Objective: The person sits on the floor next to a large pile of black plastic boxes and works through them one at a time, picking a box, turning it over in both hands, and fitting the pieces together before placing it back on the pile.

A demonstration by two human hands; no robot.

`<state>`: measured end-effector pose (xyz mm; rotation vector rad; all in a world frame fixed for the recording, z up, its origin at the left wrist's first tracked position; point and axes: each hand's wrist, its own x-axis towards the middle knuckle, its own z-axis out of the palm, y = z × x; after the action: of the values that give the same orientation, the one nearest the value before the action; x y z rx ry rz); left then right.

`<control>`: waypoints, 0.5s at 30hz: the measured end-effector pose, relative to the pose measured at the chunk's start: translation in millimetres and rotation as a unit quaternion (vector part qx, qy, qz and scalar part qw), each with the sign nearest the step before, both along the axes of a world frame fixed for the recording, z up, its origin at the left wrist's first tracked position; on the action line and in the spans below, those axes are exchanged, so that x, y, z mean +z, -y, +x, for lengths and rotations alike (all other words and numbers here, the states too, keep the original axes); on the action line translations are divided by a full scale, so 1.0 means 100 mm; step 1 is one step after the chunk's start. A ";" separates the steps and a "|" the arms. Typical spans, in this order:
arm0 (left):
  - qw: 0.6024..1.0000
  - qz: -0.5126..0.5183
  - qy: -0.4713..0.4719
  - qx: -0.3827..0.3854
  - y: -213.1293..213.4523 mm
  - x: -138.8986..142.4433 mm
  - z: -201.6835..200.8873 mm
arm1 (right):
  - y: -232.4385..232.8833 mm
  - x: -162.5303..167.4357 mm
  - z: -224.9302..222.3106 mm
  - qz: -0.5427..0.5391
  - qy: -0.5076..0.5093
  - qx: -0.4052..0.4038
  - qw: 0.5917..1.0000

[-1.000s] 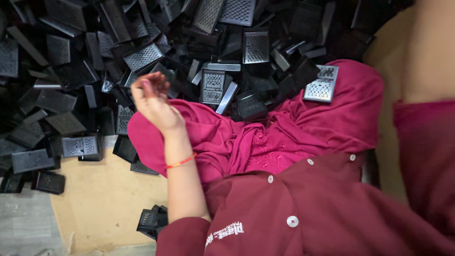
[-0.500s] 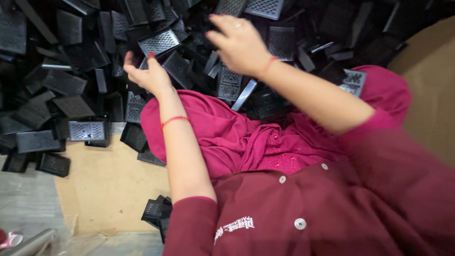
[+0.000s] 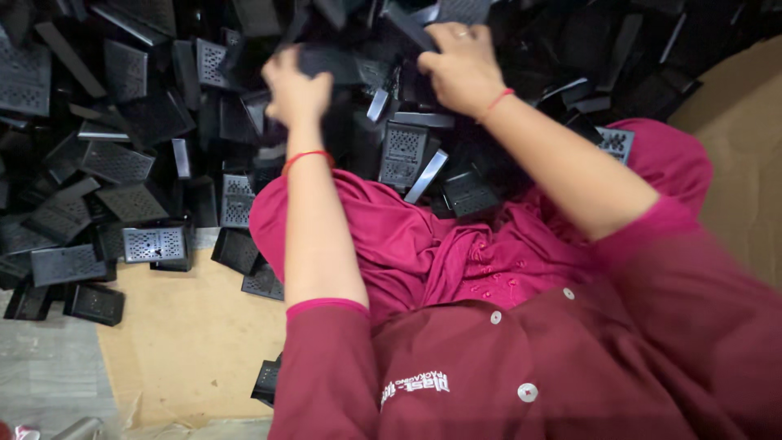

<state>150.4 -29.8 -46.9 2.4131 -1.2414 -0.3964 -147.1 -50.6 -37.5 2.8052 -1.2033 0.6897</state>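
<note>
Two bare hands reach up into a big heap of black plastic covers (image 3: 130, 163), flat rectangular pieces with grids of small holes. The heap fills the upper part of the view and spills onto a sheet of brown cardboard (image 3: 187, 342) lying on the floor.

The left hand (image 3: 295, 90) is blurred. Its fingers curl around a dark cover (image 3: 330, 61) at the top of the pile, so its grip looks narrow and closed on that piece, though the blur hides how the fingers sit. A red thread (image 3: 305, 156) circles the left wrist.

The right hand (image 3: 460, 65) lies just beside it, knuckles up, with a ring on one finger and a red thread at the wrist. Its fingers bend down into the pile and press among the covers; whether they clasp one piece or only rest on several, I cannot tell.

Between the two forearms, a few covers lie in the person's lap on magenta cloth (image 3: 423, 253). One of them stands nearly upright with its holed face to the camera (image 3: 403, 155), and a thin grey strip (image 3: 425, 175) leans against it. Another cover (image 3: 615, 143) rests on the cloth near the right elbow.

The person wears a dark red buttoned shirt (image 3: 505, 367). A single cover (image 3: 267, 381) sits at the left sleeve's edge on the cardboard, and a few more lie apart at the far left (image 3: 94, 303).
</note>
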 end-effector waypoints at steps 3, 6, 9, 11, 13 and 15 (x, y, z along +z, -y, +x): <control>0.990 -0.014 0.098 -0.101 0.12 -0.05 -0.44 | -0.08 0.09 -0.38 0.016 0.073 -0.017 0.997; 0.983 -0.060 0.067 -0.160 0.17 -0.12 -0.91 | -0.16 0.24 -0.72 0.026 0.207 -0.048 0.977; 0.972 -0.082 0.057 -0.211 0.11 -0.23 -1.44 | -0.31 0.41 -0.97 0.050 0.307 -0.098 0.945; 0.968 -0.092 0.042 -0.231 0.03 -0.29 -1.59 | -0.46 0.53 -1.07 0.128 0.392 -0.109 0.905; 0.966 -0.092 0.023 -0.240 -0.08 -0.31 -1.53 | -0.63 0.64 -1.08 0.258 0.511 -0.085 0.816; 0.941 -0.208 -0.027 -0.266 -0.19 -0.25 -1.36 | -0.80 0.74 -1.02 0.350 0.596 -0.030 0.722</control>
<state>14.2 -11.1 -71.7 1.6877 -1.7475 -0.3040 -249.4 29.5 36.2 2.5496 -1.9386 2.8143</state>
